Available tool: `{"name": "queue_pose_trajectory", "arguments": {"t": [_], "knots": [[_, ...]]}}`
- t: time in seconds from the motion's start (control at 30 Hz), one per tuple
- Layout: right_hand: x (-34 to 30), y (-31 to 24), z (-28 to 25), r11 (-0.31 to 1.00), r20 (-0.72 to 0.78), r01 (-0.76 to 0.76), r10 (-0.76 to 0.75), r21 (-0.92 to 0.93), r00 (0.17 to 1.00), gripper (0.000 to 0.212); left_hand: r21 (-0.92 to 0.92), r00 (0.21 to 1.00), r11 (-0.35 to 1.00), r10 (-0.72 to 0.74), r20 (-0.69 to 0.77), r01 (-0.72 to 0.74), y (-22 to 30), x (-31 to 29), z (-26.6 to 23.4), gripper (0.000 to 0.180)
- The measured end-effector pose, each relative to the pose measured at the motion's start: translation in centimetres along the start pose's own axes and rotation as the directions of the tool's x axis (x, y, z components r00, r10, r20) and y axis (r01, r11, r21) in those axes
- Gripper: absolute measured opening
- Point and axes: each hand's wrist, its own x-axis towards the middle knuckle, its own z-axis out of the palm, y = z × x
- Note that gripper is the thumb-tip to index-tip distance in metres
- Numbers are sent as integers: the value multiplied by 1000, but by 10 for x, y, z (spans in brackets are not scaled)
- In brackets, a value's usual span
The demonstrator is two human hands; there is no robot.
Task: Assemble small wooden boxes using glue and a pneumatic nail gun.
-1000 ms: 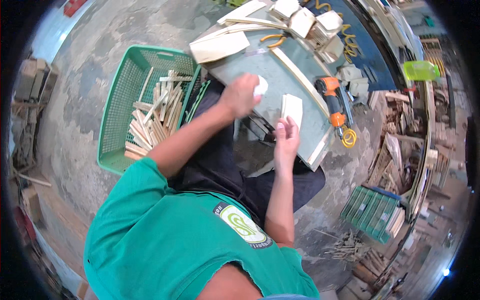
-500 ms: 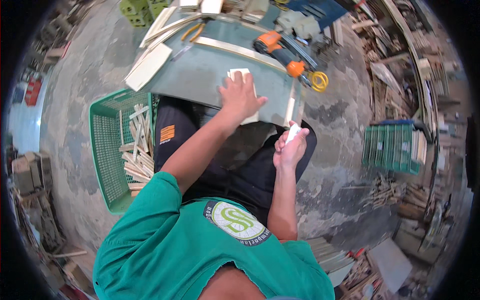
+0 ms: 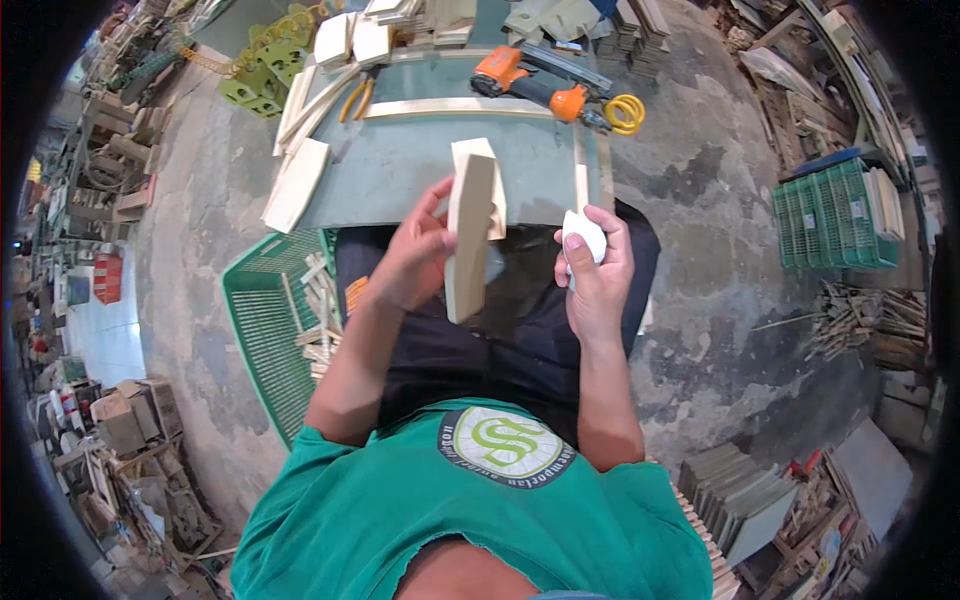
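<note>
My left hand (image 3: 412,258) grips a flat pale wooden board (image 3: 470,240) by its left edge, raised above my lap at the table's near edge. A second pale wooden piece (image 3: 476,150) shows behind it on the grey-green tabletop (image 3: 390,180). In my right hand (image 3: 603,275), the fingers and thumb close round a smooth white object (image 3: 585,240) with a narrowed upper end; its kind is unclear. This hand hovers over my right thigh, just off the table's near right corner. Thin wooden strips (image 3: 460,107) are set along the tabletop.
An orange and black nail gun (image 3: 535,90) with a yellow coiled hose (image 3: 626,114) lies at the table's far right. Pliers (image 3: 356,98) and wooden boards (image 3: 298,185) lie to the left. A green basket (image 3: 262,335) of wood strips stands at my left, a green crate (image 3: 835,215) far right.
My left hand has lifted a board off the table and brought it nearer, turned on edge. My right hand has risen slightly with the white object. The view has shifted.
</note>
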Motion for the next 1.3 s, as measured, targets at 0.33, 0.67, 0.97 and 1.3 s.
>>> {"name": "queue_pose_trajectory", "arguments": {"t": [0.33, 0.67, 0.97, 1.3], "knots": [[-26, -43, 52, 917, 147, 182, -138, -355, 979, 33, -92, 978, 993, -59, 201, 79, 9, -56, 24, 93], [-33, -54, 53, 911, 132, 175, -134, -372, 982, 31, 187, 955, 982, -80, 287, 27, 17, -64, 33, 88], [-33, -52, 49, 885, 107, 199, -170, -422, 980, 24, 216, 956, 976, -77, 283, 15, 17, -63, 38, 86], [-38, -43, 43, 883, 115, 179, -142, -433, 983, 13, 238, 970, 971, -72, 234, 15, 35, -58, 51, 91]]}}
